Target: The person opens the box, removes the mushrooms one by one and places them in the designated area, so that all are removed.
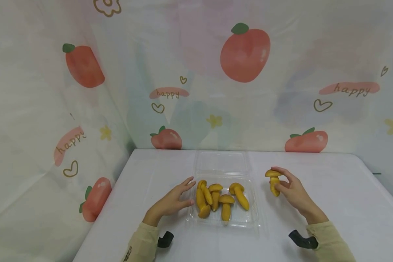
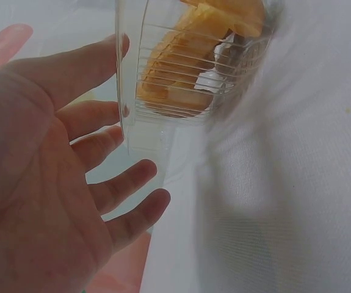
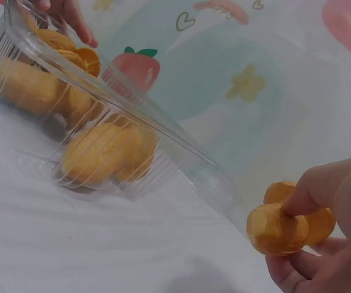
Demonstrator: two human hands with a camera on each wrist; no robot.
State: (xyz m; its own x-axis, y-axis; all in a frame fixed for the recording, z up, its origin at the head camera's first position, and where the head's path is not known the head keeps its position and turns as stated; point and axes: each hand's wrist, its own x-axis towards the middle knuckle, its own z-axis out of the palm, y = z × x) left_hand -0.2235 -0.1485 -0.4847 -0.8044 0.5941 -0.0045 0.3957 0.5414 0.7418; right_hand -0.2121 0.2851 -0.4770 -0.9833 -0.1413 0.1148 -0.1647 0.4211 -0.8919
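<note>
**Right hand (image 1: pixel 294 194) pinches a yellow, round-capped mushroom (image 1: pixel 274 182)**

Thumb on one side, fingers on the other, and there it is: cap up, stem down, nearly upright, between a clear, rectangular plastic box (image 1: pixel 243 219) and the right edge of the white-covered table (image 1: pixel 334 178). Across to the left hand (image 1: pixel 170 202): fingers spread wide, tips right at the box's rim on the side facing the table's left edge; whether all of them touch, I cannot tell. Inside, five more yellow, thick-stemmed mushrooms (image 1: pixel 227 210)! Three crowd toward the table's left edge, one stands out front, one lies alone toward the right edge. Behind them, the clear, flat plastic lid (image 1: pixel 222 163) lies folded back toward the table's far edge. Two beige cloth sleeves (image 1: pixel 330 240) reach in from the near side, a black, curved piece (image 1: pixel 302 240) by each. Beyond, a pale printed cloth backdrop (image 1: pixel 196 54) shows red fruit, hearts and "happy".
</note>
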